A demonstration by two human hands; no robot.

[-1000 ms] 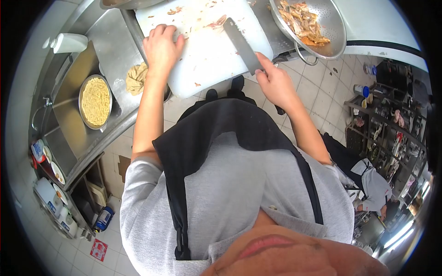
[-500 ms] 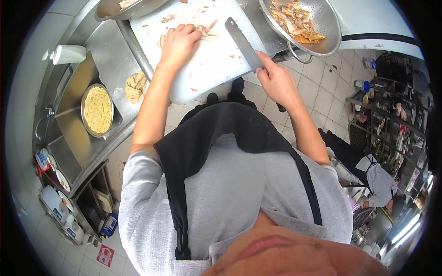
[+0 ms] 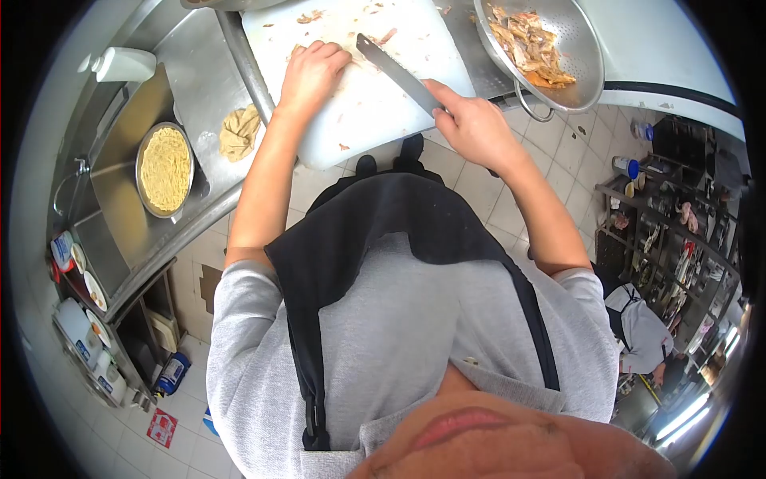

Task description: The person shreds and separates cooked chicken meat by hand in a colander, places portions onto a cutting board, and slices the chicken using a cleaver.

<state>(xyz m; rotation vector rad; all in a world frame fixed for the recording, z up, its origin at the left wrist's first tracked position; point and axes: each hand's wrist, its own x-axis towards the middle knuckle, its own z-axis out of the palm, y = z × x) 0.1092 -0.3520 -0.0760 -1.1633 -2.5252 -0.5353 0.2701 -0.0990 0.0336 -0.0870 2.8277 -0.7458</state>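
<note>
A white cutting board [image 3: 383, 120] lies in front of me with small meat scraps [image 3: 388, 36] near its far side. My right hand [image 3: 472, 124] is closed round the handle of a wide-bladed knife [image 3: 396, 73], whose blade points up and left over the board. At the board's left part, my left hand [image 3: 313, 78] rests with its fingers bent and close together; whatever may be under them is hidden, apart from a small brownish bit by the fingertips. To the right, a metal colander [image 3: 586, 68] holds cut brown meat pieces [image 3: 531, 48].
Left of the board are a crumpled tan cloth [image 3: 239, 134], a sink with a round pan of yellowish food [image 3: 165, 170], and a white bottle [image 3: 126, 64]. A metal bowl's edge shows at the top. Another person [image 3: 638, 327] is at the far right near shelving.
My right hand has brought the knife leftward over the board, its tip nearer my left hand. My left hand has moved from the board's left edge further onto it.
</note>
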